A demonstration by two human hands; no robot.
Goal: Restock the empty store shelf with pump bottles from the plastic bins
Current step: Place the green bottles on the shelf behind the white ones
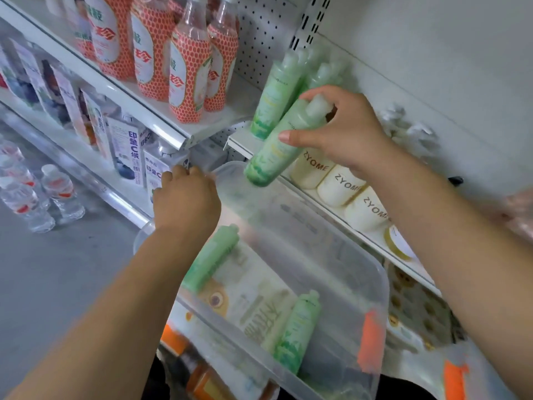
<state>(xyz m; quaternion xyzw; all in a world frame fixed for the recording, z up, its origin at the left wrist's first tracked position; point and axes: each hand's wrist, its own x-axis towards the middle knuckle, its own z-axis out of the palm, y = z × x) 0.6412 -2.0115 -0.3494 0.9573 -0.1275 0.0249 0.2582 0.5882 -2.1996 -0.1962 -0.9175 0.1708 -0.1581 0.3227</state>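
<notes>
Green bottle (277,145) grasped in my right hand (343,131), just above cream bottles reading "ZYOME" (340,184); left hand (184,197) clutches the bin rim (227,168).

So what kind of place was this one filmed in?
Most likely a retail shop aisle: white metal shelving with pegboard backing, rows of identical orange-patterned bottles, and cream ZYOME-labelled containers faced out on a shelf.

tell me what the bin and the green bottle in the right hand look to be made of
The bin: clear, slightly frosted plastic, since the boxes and bottles under it show through its walls. The green bottle in the right hand: looks like translucent plastic with a matte, milky finish; light passes softly through its pale cap end. The printed green pattern could be a sleeve or a direct print; the frame leaves that open.
</notes>
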